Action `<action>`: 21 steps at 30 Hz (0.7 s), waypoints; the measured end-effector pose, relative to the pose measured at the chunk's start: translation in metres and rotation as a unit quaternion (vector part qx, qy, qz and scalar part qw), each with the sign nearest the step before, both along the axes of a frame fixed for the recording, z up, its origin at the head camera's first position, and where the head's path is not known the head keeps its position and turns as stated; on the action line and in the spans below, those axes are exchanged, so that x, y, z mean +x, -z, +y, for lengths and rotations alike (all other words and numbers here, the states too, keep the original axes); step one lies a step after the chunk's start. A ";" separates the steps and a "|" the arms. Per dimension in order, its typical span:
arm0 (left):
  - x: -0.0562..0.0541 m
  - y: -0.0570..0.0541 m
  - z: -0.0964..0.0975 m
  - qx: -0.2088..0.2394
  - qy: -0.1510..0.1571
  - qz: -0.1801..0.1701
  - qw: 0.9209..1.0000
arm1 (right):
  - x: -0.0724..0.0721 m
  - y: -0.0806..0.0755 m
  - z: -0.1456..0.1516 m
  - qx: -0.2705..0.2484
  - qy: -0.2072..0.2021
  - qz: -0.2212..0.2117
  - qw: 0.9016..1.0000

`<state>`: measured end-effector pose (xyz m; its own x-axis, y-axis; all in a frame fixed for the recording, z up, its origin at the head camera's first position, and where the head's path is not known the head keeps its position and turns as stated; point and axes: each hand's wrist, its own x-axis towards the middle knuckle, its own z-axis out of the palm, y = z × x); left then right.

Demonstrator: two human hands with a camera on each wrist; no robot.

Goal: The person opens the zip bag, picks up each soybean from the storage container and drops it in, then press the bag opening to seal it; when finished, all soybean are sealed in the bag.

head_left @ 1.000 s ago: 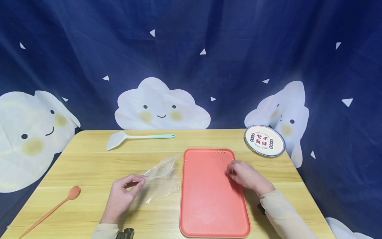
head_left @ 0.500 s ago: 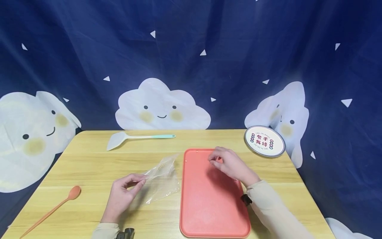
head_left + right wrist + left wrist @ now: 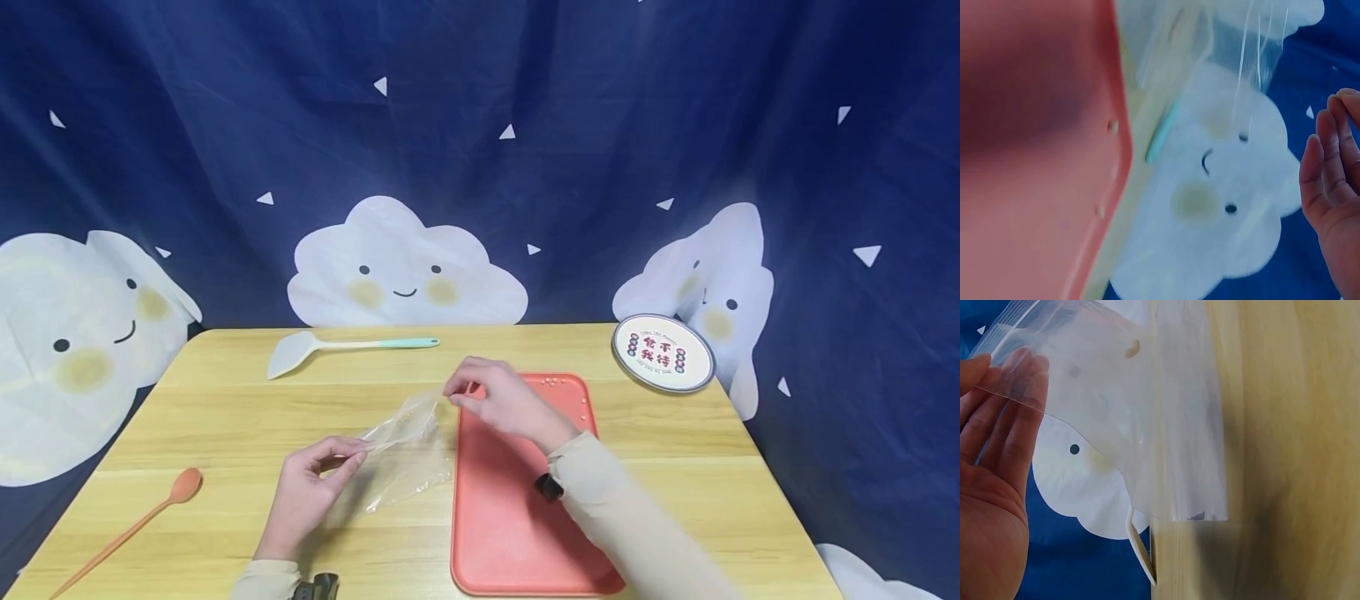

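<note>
The table (image 3: 390, 554) has the spoon (image 3: 184, 485) at near left, well apart. The left hand (image 3: 303, 496) pinches the bag (image 3: 408, 450) beside the tray (image 3: 487, 533). The right hand (image 3: 506, 400) is above the tray's far left corner, fingertips together; whether they hold something, I cannot tell. I judge this step as bringing them to the bag; the next move calls for parting its mouth. The right forearm hides some tray. Grains (image 3: 552, 382) lie along its far edge. Spatula (image 3: 345, 343) and plate (image 3: 663, 380) lie farther, not obstructing, before the curtain (image 3: 585, 167).
</note>
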<state>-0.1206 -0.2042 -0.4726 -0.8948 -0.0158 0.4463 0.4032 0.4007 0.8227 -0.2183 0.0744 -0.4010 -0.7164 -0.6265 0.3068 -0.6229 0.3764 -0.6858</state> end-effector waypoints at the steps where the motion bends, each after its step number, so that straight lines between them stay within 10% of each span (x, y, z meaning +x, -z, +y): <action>1: 0.000 0.001 -0.001 -0.001 0.004 0.001 1.000 | 0.000 0.001 -0.006 -0.005 -0.006 -0.005 1.000; 21: 0.000 0.002 -0.007 0.007 0.033 -0.005 0.999 | 0.004 0.026 -0.062 0.040 -0.015 -0.017 0.999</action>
